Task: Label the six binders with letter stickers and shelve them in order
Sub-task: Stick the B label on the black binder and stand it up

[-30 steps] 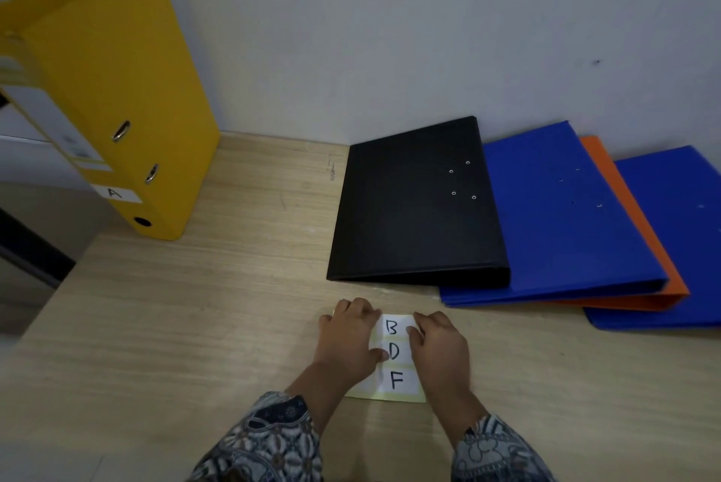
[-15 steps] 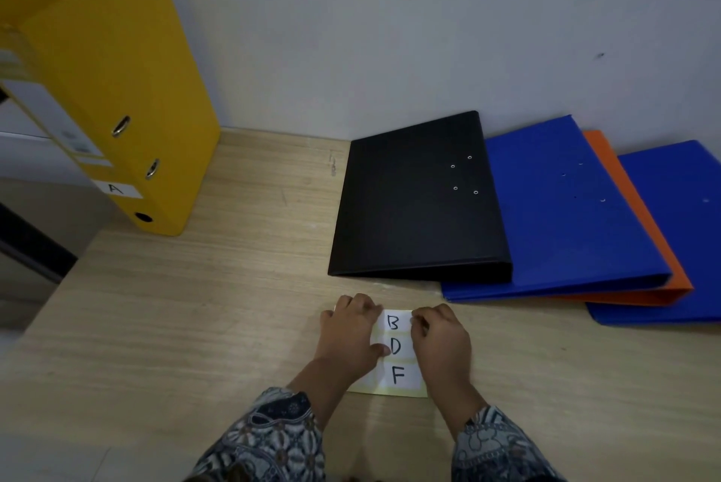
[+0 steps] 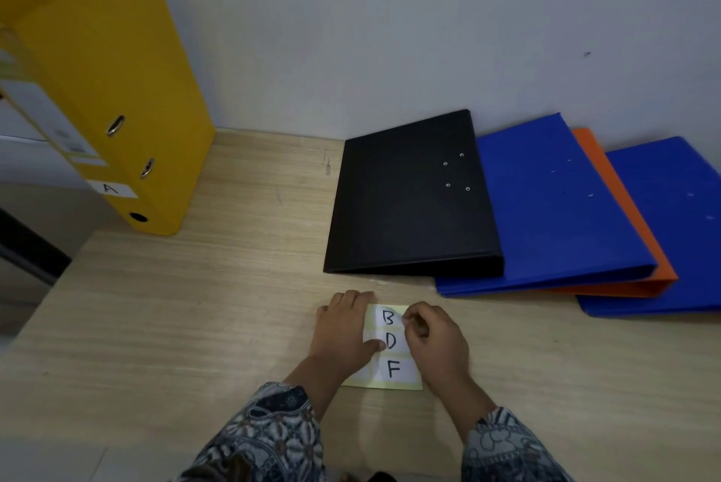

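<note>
The head-worn wide-angle camera looks forward and steeply down from above the desk's (image 3: 175, 325) near edge, facing the wall (image 3: 390, 32) along its far edge. The left hand (image 3: 345, 329) and right hand (image 3: 437, 341) on the sticker sheet (image 3: 394, 368) lie close beneath it.

Yellow binder (image 3: 117, 71), black binder (image 3: 405, 204), blue binder (image 3: 554, 204), orange binder (image 3: 624, 288); sleeves (image 3: 273, 438) perhaps floral

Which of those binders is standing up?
The yellow binder, far left, with an A sticker on its spine; the others lie flat, overlapping.
</note>
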A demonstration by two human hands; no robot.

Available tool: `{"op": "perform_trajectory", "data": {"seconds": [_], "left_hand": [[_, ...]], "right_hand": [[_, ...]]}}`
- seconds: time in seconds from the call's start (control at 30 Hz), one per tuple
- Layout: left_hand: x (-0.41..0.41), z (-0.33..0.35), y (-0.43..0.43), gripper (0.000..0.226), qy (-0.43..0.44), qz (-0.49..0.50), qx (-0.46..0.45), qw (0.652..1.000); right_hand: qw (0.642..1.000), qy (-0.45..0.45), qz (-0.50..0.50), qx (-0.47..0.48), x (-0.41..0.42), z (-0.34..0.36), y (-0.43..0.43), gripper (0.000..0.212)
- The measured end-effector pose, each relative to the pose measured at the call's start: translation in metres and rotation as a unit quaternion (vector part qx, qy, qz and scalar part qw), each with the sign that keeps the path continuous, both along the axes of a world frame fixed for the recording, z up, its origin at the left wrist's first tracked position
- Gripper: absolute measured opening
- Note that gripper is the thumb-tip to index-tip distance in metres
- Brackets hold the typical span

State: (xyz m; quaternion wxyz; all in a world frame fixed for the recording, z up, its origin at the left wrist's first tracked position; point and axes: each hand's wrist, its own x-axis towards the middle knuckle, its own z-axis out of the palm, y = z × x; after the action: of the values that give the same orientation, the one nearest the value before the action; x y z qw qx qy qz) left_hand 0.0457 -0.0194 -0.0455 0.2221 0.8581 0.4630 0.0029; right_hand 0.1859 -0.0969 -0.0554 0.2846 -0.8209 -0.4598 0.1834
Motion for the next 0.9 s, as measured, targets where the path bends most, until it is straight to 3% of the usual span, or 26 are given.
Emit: {"op": "perform_trajectory", "data": {"seconds": [0.13,0.33,0.47,0.57,0.7,0.9], "left_hand": [[-0.001,0.001,-0.001,0.087,-0.020,0.013,-0.008,1.000],[0.000,0.001,-0.005,0.094,-0.026,0.025,-0.013,0.999],[0.001,0.001,-0.007,0.093,-0.010,0.019,-0.017,1.000],[0.008,0.006,-0.008,0.084,0.004,0.021,-0.007,1.000],[0.022,0.016,-0.007,0.062,0.009,0.044,0.036,0.998],[0.065,0.050,0.023,0.041,-0.138,0.067,0.050,0.987]], "right_hand": [[0.993,0.115,-0.028,-0.017,0.006,0.007,0.001,0.015],[0.975,0.207,-0.074,-0.016,0.006,0.016,0.005,0.017],[0.946,0.289,-0.145,0.028,0.010,0.026,0.003,0.014],[0.917,0.345,-0.177,0.093,0.019,0.045,0.002,0.010],[0.887,0.355,-0.216,0.199,0.039,0.075,0.007,0.019],[0.839,0.346,-0.313,0.280,0.082,0.102,0.023,0.023]]}}
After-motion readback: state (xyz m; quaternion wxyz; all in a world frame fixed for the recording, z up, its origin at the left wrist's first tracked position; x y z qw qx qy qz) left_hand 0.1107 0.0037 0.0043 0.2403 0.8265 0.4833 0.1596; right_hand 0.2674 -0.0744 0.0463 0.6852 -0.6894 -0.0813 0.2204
